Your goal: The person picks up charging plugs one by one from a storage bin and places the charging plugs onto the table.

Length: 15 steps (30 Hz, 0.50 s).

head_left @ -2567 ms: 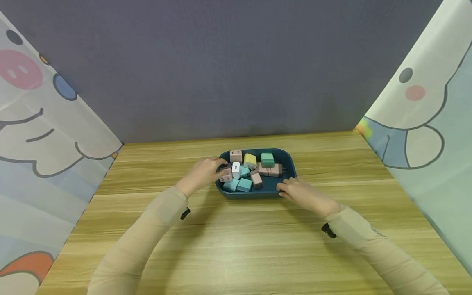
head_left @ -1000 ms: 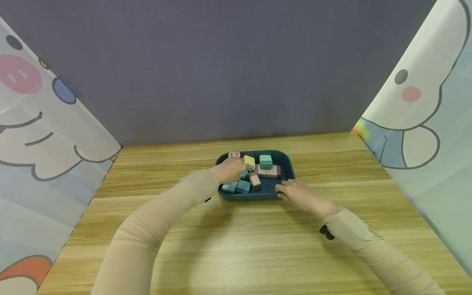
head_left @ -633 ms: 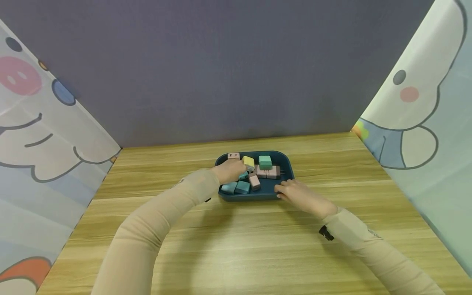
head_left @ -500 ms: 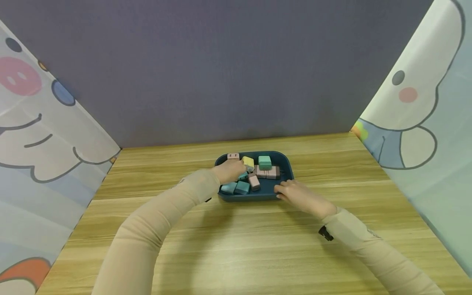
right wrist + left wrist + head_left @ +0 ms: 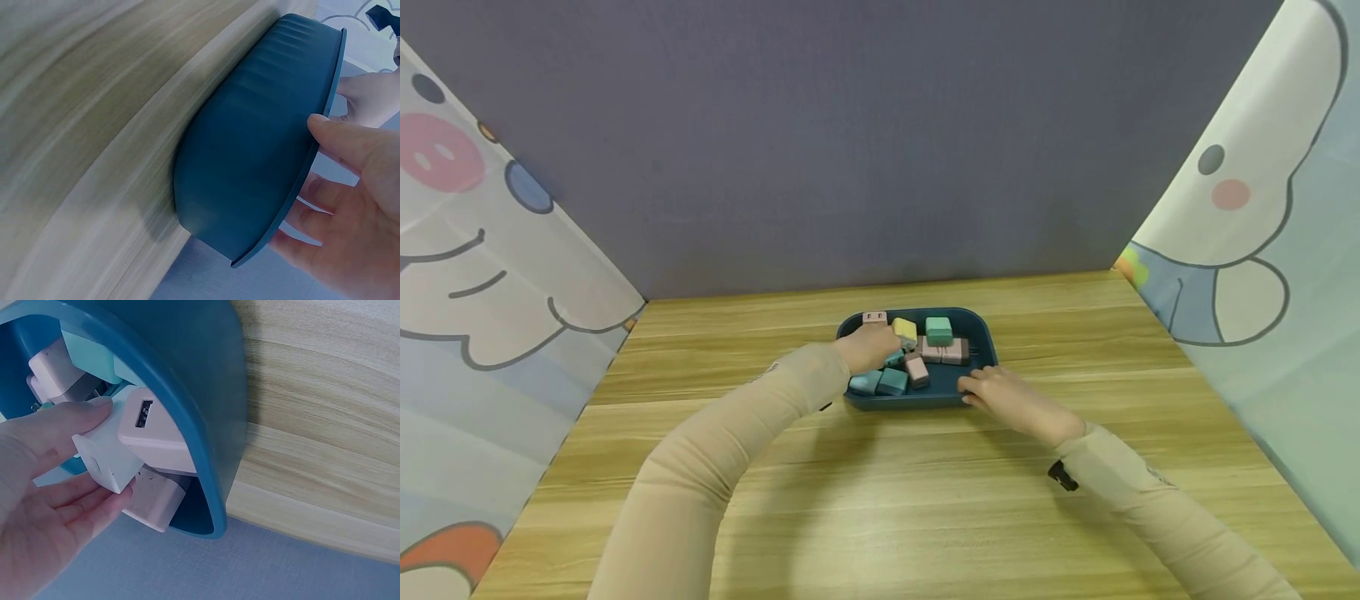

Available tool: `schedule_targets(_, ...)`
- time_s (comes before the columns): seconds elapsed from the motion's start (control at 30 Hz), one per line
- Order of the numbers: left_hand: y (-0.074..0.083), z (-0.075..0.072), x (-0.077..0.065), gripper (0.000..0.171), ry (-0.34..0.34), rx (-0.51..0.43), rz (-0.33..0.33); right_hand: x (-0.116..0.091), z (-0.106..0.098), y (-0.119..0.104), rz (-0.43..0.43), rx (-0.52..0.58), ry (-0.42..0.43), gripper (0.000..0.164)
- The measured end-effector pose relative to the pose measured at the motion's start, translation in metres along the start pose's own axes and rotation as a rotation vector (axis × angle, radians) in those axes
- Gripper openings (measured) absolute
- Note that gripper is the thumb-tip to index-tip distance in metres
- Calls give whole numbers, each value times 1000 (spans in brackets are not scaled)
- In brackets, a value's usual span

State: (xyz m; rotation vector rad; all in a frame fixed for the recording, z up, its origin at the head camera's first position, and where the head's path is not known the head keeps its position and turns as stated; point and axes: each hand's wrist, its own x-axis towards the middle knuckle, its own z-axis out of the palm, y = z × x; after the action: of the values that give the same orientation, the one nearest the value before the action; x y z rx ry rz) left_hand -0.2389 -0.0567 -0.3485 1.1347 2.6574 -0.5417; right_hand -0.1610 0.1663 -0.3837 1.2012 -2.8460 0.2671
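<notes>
Left hand [image 5: 868,347] farther right; wooden table [image 5: 910,508]

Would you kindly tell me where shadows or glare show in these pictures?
Head view: soft glare on the table, a shadow beside the left sleeve; left wrist view: a dark shadow band along the tray; right wrist view: a dim shadow by its base.

Booth-like space, cartoon-printed panels [image 5: 1262,275], grey backdrop [image 5: 880,150]

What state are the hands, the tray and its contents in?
Tray: upright on table
Right hand: gripping tray rim
White adapter: held
Left hand: pinching white adapter
Adjacent pink adapter: port empty
Yellow block: in tray
Green block: in tray, unheld
Teal blocks: in tray
</notes>
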Motion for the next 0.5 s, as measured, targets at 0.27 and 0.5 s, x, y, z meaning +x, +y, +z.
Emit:
schedule_targets(0.27, -3, -2, -5, 12, 12, -90, 16, 0, 1, 0, 3, -3, 7, 9)
schedule_targets(0.5, -9, -9, -14, 29, 15, -323, -14, -1, 1, 0, -11, -13, 35, 5)
